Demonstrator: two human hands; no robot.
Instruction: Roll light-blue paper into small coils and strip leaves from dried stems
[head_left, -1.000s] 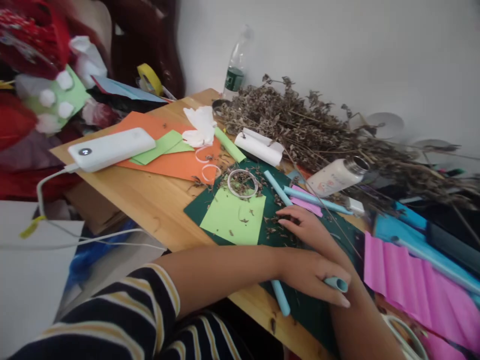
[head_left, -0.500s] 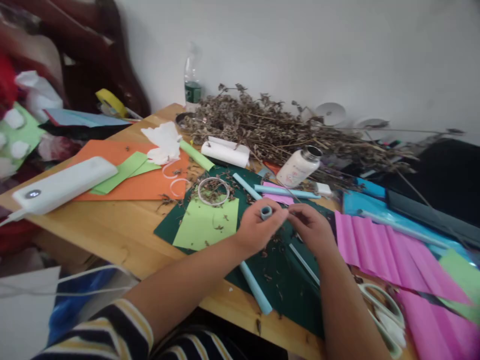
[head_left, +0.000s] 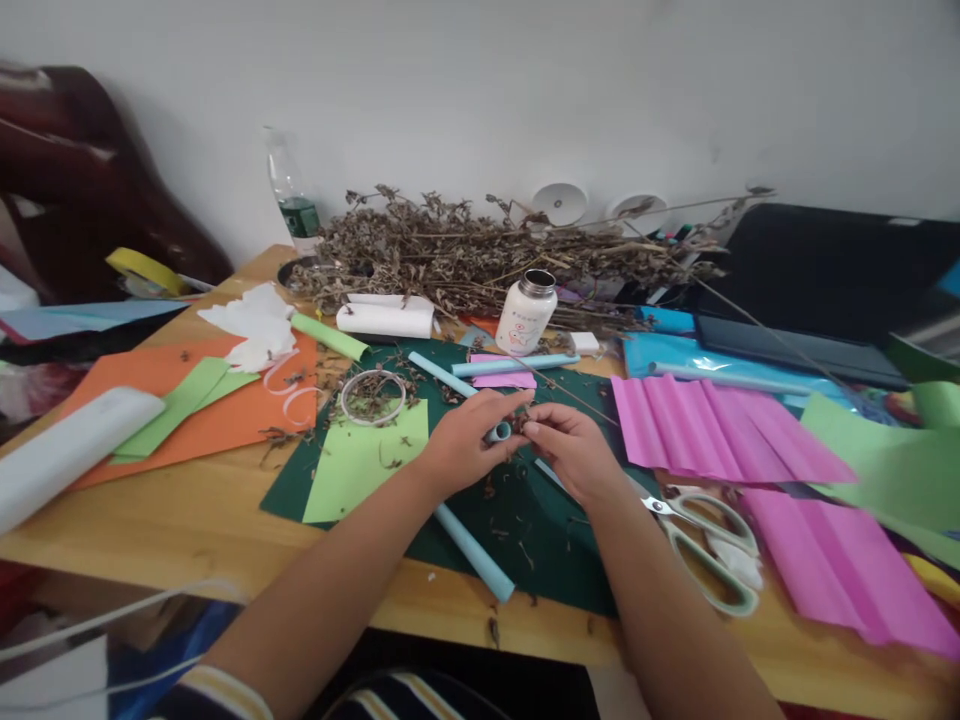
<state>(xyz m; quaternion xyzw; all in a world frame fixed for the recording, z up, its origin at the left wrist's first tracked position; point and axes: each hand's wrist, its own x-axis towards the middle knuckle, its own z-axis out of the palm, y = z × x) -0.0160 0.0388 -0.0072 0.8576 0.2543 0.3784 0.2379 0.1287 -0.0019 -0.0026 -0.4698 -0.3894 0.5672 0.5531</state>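
Crumbs of dry brown leaf (head_left: 489, 490) litter the dark green mat (head_left: 555, 575). Over it, my left hand (head_left: 472, 435) grips a pale blue paper tube (head_left: 498, 432); my right hand (head_left: 574, 450) pinches a small dried sprig (head_left: 528, 417) near its open end. I see more blue tubes (head_left: 517, 366) cluttering the space just beyond, and pale-handled scissors (head_left: 658, 507) beside my right forearm (head_left: 667, 600) on the wooden tabletop (head_left: 465, 610).

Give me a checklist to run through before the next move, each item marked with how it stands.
1. Blue tube in the left hand: ok.
2. Right hand gripping firmly: cannot tell; dried bits show at its fingertips.
3. Green mat free of plant scraps: not ok, they are scattered over it.
4. Scissors out of both hands: ok.
5. White bottle capped: not ok, its mouth is open.
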